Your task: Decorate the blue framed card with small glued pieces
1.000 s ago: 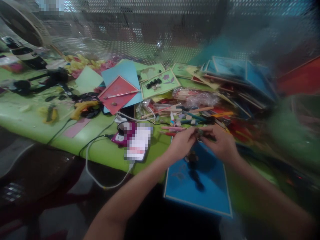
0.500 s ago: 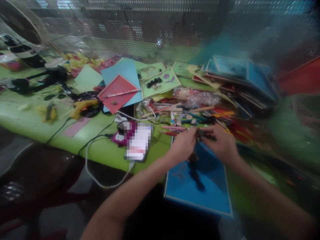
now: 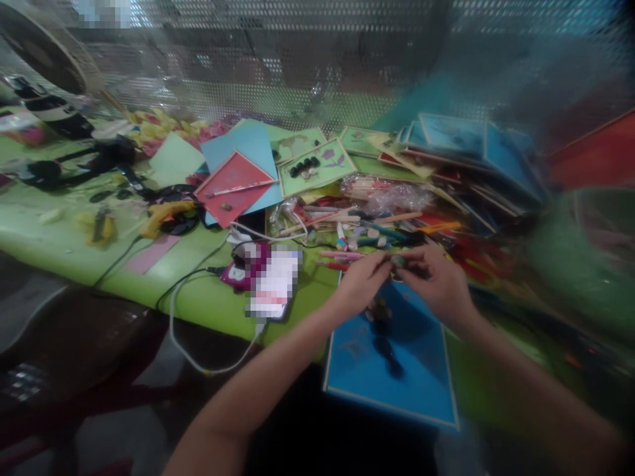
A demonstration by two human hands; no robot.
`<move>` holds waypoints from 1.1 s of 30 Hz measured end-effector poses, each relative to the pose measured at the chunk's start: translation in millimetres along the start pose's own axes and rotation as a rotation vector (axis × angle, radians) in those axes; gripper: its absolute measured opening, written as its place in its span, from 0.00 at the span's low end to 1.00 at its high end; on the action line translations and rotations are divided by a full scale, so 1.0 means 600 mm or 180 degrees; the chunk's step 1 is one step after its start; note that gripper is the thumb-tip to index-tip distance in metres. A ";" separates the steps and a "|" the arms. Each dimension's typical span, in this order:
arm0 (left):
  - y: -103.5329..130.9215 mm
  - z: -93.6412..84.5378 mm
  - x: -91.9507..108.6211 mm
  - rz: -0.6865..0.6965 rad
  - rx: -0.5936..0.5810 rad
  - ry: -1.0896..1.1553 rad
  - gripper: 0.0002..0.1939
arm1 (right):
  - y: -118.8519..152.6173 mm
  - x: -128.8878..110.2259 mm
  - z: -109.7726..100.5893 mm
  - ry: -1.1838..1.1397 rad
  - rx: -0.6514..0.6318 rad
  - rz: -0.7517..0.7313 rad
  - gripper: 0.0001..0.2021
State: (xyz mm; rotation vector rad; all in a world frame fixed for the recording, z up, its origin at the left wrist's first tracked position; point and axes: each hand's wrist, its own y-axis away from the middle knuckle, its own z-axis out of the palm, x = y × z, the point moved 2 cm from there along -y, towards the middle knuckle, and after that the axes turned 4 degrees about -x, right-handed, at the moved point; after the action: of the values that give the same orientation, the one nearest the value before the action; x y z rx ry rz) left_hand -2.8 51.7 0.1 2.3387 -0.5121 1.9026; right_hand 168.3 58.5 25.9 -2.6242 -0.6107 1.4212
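My left hand (image 3: 361,284) and my right hand (image 3: 439,283) meet fingertip to fingertip above the far edge of a blue framed card (image 3: 397,370). Both pinch one small dark object (image 3: 398,262) between them; it is too blurred to identify. Dark small pieces (image 3: 381,330) lie in a line down the middle of the blue card. Just beyond my fingers lies a heap of pens and sticks (image 3: 367,231).
A phone on a cable (image 3: 272,281) lies left of my hands on the green table (image 3: 64,244). Further back lie a red card (image 3: 233,185), a green card with dark pieces (image 3: 317,168), stacked framed cards (image 3: 466,152) and a yellow glue gun (image 3: 163,215).
My hands stay together over the blue card, fingers shifting slightly on the small object. The view has tilted a little.
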 end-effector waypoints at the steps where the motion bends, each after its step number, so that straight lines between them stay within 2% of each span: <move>1: 0.000 0.000 0.002 -0.0043 -0.0010 0.0005 0.11 | 0.000 0.000 0.000 0.0002 -0.0001 0.0003 0.11; 7: 0.000 -0.003 0.005 -0.0183 -0.0055 0.0198 0.13 | 0.001 0.005 0.001 0.0012 -0.0030 0.0027 0.11; 11: -0.003 -0.001 -0.002 -0.0138 -0.0081 0.0334 0.09 | 0.003 0.011 0.003 0.0187 0.0011 -0.0091 0.11; 17: -0.005 0.004 -0.015 -0.0152 -0.0054 0.0540 0.11 | 0.004 0.012 0.004 0.0311 0.0051 -0.0059 0.11; 33: -0.007 0.004 -0.013 -0.0206 -0.0036 0.0932 0.12 | 0.001 0.007 0.005 -0.0011 0.0093 0.0037 0.10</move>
State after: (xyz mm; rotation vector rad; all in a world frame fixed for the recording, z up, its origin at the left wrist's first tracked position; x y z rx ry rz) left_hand -0.5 56.5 -7.7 1.9923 -0.4107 2.1519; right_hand 167.8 59.5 20.7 -2.6080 -0.5715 1.4270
